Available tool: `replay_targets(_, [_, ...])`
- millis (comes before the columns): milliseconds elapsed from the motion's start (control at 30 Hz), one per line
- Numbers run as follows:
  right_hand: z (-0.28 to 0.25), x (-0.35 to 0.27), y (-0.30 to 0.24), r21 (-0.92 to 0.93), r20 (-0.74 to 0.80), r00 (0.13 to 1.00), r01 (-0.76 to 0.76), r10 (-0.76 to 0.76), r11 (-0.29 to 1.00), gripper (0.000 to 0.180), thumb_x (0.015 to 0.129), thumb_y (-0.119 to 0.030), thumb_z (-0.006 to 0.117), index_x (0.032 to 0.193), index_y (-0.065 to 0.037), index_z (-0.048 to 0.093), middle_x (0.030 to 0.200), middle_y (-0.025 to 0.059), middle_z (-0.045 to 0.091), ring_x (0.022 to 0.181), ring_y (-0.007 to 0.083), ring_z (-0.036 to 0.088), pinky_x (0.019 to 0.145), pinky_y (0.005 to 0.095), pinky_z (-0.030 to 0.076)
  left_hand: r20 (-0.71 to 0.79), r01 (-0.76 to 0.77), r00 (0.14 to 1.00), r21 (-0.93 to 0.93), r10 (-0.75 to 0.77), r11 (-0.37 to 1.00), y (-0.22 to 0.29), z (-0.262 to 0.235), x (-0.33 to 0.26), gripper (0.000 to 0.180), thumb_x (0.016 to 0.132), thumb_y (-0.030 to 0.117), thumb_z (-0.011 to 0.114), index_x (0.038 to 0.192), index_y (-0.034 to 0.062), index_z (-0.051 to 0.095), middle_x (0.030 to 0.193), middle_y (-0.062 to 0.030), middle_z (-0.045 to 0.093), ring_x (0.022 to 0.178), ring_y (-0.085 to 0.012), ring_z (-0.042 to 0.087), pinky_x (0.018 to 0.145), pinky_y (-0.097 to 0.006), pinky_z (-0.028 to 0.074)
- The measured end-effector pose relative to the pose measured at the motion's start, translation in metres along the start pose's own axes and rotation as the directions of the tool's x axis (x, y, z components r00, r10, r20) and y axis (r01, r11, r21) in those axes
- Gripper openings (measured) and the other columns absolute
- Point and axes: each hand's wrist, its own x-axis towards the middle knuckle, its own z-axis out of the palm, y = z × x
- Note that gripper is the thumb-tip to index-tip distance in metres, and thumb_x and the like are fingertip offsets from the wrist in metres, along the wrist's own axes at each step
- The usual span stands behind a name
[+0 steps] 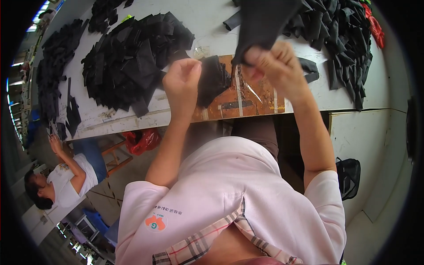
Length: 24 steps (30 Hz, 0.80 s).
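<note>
My right hand (276, 66) is raised over the table, its fingers closed on a black fabric piece (265, 26). That piece hangs up and away from the hand, partly blurred by motion. My left hand (182, 81) is curled closed, thumb against the fingers; whether anything is pinched in it is hidden. Just right of the left hand lies a stack of black fabric pieces (211, 84), partly on a brown wooden board (260, 99) with strips of tape. A large heap of flat black fabric pieces (128, 62) lies to the left.
More black pieces (340, 48) are heaped at the right of the white table (132, 126), with a red plastic bag (374, 28) beside them. Another row of black pieces (55, 66) runs along the far left. A co-worker (66, 176) sits at the left. Below the table edge hangs a red bag (142, 140).
</note>
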Motion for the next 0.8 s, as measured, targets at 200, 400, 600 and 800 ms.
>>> replay_targets(200, [-0.021,0.011,0.028,-0.065,-0.370,0.929,-0.047,0.020,0.997,0.048,0.089,-0.044,0.040,0.087,0.000,0.058,0.060,0.0003,0.048,0.054,0.0068,0.043,0.051,0.0189,0.035,0.107,-0.185,0.979,0.826,0.175,0.532,-0.041,0.002,0.000,0.037,0.067,0.013,0.067,0.097,0.0000,0.050,0.098,-0.0178,0.050,0.093,-0.0308,0.049,0.078,-0.035,0.041])
replay_targets(400, [0.022,-0.049,0.062,0.039,-0.277,0.915,-0.295,0.294,0.955,0.042,0.089,-0.038,0.044,0.076,-0.001,0.057,0.057,0.0011,0.047,0.052,0.0074,0.043,0.047,0.0199,0.035,0.095,-0.188,0.969,0.882,0.227,0.433,-0.068,-0.020,0.004,0.022,0.067,0.012,0.068,0.081,0.0008,0.055,0.077,-0.0122,0.055,0.074,-0.0299,0.055,0.065,-0.038,0.044])
replay_targets(600, [0.050,-0.049,0.081,-0.004,-0.044,0.932,-0.359,0.359,0.933,0.042,0.089,-0.036,0.046,0.071,0.002,0.053,0.055,-0.0005,0.045,0.051,0.0065,0.041,0.047,0.0206,0.036,0.053,-0.237,0.957,0.709,0.284,0.665,-0.050,-0.037,-0.004,0.016,0.068,0.009,0.069,0.071,0.0005,0.057,0.062,-0.0077,0.052,0.050,-0.0173,0.048,0.048,-0.028,0.038])
replay_targets(800, [0.064,-0.029,0.089,0.189,0.043,0.842,-0.536,0.538,0.823,0.043,0.085,-0.043,0.049,0.080,-0.001,0.055,0.064,0.0008,0.048,0.056,0.0071,0.046,0.051,0.0202,0.041,0.120,-0.355,0.918,0.675,0.379,0.647,-0.046,-0.050,-0.029,0.011,0.069,0.002,0.063,0.078,0.0024,0.057,0.076,-0.0108,0.054,0.066,-0.0282,0.054,0.058,-0.035,0.043])
